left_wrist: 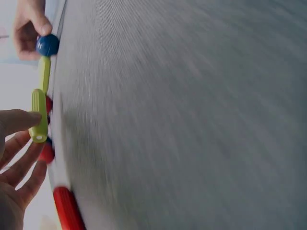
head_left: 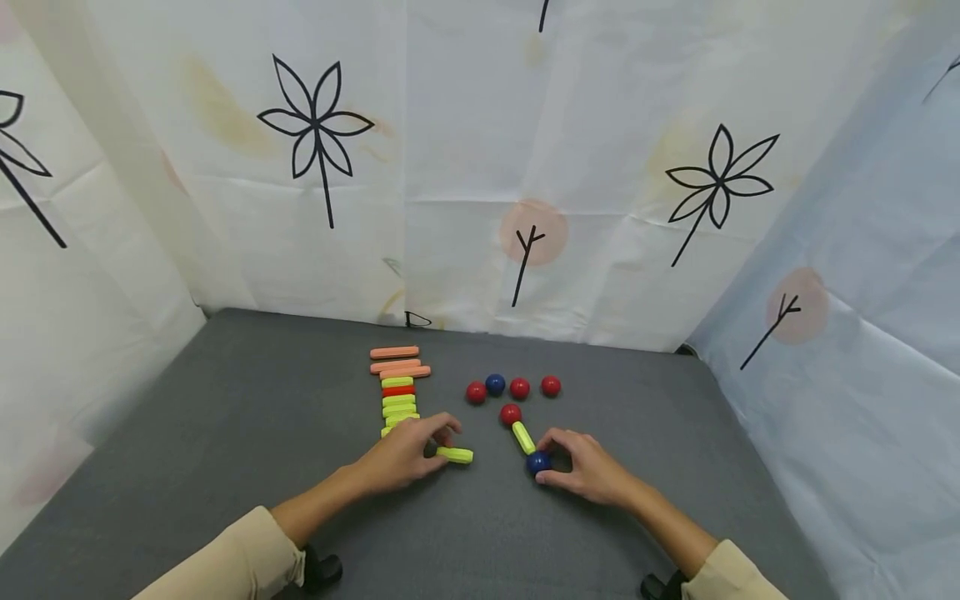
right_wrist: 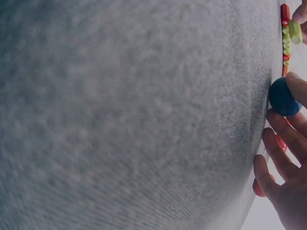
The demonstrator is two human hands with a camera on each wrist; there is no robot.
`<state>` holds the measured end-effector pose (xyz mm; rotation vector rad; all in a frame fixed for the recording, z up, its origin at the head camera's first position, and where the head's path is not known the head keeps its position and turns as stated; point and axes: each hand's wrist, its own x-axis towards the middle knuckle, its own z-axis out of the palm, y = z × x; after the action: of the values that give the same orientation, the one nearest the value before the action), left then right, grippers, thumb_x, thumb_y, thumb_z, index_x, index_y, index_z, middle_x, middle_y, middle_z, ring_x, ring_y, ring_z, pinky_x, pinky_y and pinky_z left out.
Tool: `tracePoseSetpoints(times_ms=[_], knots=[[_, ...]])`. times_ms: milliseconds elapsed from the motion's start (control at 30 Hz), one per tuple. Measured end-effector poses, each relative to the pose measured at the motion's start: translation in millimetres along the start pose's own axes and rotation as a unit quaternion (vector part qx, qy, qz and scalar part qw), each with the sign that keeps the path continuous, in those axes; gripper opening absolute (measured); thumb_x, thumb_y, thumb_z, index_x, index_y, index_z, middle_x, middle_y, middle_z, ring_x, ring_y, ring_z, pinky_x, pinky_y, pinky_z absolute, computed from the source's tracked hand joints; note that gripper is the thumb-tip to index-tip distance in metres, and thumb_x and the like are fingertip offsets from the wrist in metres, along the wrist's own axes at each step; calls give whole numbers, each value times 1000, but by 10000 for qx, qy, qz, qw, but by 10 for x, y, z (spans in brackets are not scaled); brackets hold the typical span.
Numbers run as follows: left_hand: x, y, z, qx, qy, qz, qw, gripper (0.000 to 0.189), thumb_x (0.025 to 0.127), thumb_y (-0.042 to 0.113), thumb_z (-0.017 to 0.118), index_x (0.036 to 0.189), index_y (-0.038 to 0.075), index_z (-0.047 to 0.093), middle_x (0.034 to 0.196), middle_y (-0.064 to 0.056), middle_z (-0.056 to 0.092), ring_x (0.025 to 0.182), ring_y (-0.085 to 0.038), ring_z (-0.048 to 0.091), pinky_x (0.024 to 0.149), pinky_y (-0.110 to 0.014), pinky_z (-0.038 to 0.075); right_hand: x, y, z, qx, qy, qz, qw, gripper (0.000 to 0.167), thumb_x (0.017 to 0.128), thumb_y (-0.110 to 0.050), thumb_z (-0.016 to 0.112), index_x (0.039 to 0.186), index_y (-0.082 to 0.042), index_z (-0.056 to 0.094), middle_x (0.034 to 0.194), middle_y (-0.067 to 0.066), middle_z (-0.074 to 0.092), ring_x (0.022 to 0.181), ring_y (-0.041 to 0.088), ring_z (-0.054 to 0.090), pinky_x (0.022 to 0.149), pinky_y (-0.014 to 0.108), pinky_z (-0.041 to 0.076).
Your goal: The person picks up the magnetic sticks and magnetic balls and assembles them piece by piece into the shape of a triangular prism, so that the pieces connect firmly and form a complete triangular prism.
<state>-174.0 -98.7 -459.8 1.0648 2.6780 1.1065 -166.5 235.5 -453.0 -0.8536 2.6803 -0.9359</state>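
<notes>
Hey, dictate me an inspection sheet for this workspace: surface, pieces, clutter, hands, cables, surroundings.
Surface: dark grey tabletop.
Pieces: red ball, yellow stick and blue ball lie end to end; behind them, four other balls, three red and one blue; to the left, a column of orange, yellow and red sticks, partly hidden.
Clutter: nothing seen.
Left hand: pinches a second yellow stick.
Right hand: holds the blue ball.
Cables: nothing seen.
Surroundings: pale fabric with black plant drawings, behind and at both sides.
</notes>
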Motion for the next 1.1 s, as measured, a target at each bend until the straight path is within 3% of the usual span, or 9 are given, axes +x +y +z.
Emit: tracePoseSetpoints(times_ms=[300,633,867,1100], knots=[[339,41,354,-788,-171,-57,9967,37,88,7,76,122,9,61,96,9,67,88,-4,62,84,-25,54,-7,-4,9,-34,34,-43,10000,31,87,-30,78,110,-14,65,105,-7,66,99,15,62,88,40,51],[558,170,514,-928,-255,78,9953,35,88,6,76,119,11,61,93,10,66,87,-2,61,84,-24,52,10,21,20,247,64,-270,9993,29,88,-26,78,110,-12,65,104,-6,68,98,10,64,86,39,53],[515,168,476,-1123,-214,93,9934,36,88,6,75,121,10,61,99,6,69,92,-4,63,86,-25,53,16,22,23,223,70,-335,9992,29,88,-27,78,110,-13,65,104,-6,68,98,9,63,86,38,53],[361,133,182,-1068,-48,-29,9943,45,89,5,74,131,4,57,116,-10,70,102,-20,67,89,-35,55,10,34,20,144,86,-303,9994,29,88,-27,78,109,-14,65,104,-6,68,97,9,63,87,37,53]])
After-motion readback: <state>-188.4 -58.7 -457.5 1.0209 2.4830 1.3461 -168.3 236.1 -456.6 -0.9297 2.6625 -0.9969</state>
